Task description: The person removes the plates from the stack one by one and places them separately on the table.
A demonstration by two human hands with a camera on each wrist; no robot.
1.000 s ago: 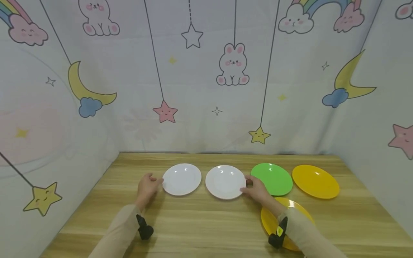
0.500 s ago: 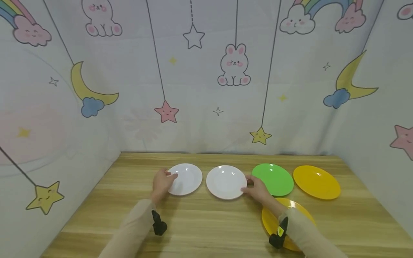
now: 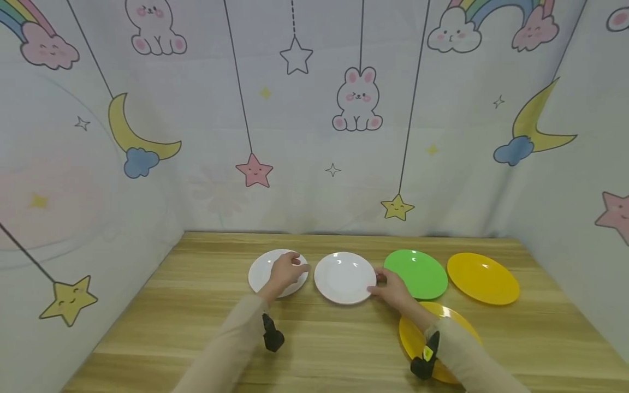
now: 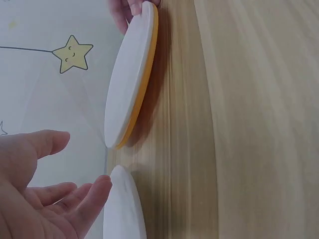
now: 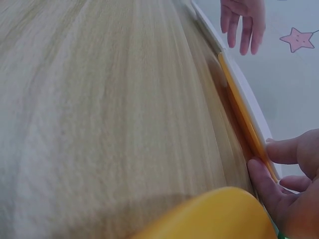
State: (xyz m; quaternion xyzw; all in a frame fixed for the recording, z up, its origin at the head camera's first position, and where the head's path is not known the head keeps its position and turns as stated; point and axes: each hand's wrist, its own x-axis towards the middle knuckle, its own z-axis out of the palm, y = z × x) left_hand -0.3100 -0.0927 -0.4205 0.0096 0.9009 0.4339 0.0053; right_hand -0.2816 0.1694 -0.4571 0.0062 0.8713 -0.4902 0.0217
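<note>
My right hand [image 3: 390, 289] pinches the right rim of the middle white plate [image 3: 344, 277]. Under that plate, a yellow plate [image 4: 149, 79] shows along the edge in the left wrist view, and the pair looks slightly raised off the wood. In the right wrist view, the thumb lies on the white rim with fingers below. My left hand [image 3: 282, 273] hovers over the left white plate [image 3: 259, 273], its fingers relaxed and holding nothing. Its fingertips point toward the middle plate, apart from it.
A green plate [image 3: 416, 273] lies just right of the right hand. Another yellow plate [image 3: 484, 278] sits at the far right. Below the right forearm is one more yellow plate [image 3: 411, 334], partly covered by the sleeve. A patterned cloth [image 3: 304, 120] backs the wooden table [image 3: 314, 349].
My left hand has moved right, from beside the left white plate's outer edge to above that plate. The right hand keeps its grip on the middle plate's rim.
</note>
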